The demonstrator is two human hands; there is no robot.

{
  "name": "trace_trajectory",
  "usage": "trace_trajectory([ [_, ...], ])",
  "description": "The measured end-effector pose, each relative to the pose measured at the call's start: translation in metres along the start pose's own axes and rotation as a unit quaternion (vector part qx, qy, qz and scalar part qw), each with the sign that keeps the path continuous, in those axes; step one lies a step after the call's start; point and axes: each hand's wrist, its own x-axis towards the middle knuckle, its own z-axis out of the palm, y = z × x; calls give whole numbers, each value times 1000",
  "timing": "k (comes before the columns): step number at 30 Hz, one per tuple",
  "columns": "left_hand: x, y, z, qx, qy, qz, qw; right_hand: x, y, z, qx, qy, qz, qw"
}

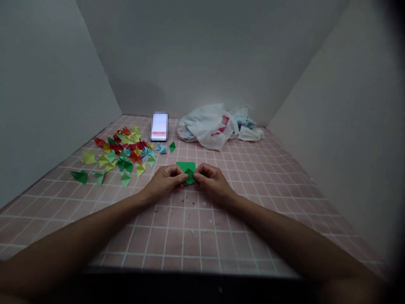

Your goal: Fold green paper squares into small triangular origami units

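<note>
A small sheet of green origami paper (pixel 186 166), partly folded, is held over the middle of the table. My left hand (pixel 169 176) pinches its left side between thumb and fingers. On the opposite side, my right hand (pixel 209 179) grips the paper's right edge the same way. A darker green folded flap (pixel 190 174) shows between the two thumbs. The paper's lower part and the fingertips behind it are hidden.
Folded paper cranes (pixel 125 154) in several colours lie spread at the left. A lit phone (pixel 159 126) stands behind them. White plastic bags (pixel 209 124) lie against the back wall. The tabletop (pixel 177 240) has a pink grid pattern, and grey walls rise on three sides.
</note>
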Motion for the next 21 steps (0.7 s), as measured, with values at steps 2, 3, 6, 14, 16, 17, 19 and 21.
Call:
trace_trajectory([
  [2, 0, -1, 0, -2, 9, 22, 1000, 1, 0, 0, -15, 6, -10, 1000],
  [3, 0, -1, 0, -6, 13, 28, 1000, 2, 0, 0, -24, -2, -14, 1000],
  [6, 0, -3, -1, -20, 13, 40, 999, 4, -3, 1, -42, -27, -19, 999],
  [14, -1, -1, -2, -37, -2, 57, 998, 11, -24, -2, -59, -45, -12, 997],
  [16, -1, -2, -1, -42, -35, 44, 998, 10, -29, 0, -72, -28, -20, 997],
  [17, -1, -2, 0, -44, -47, 39, 997, 9, -31, 2, -74, -20, -25, 997],
  [19, -1, -2, 1, -50, -57, 37, 996, 7, -33, 6, -60, -6, -33, 998],
  [21, -2, -2, 1, -55, -54, 40, 996, 6, -33, 11, -36, 12, -42, 998],
])
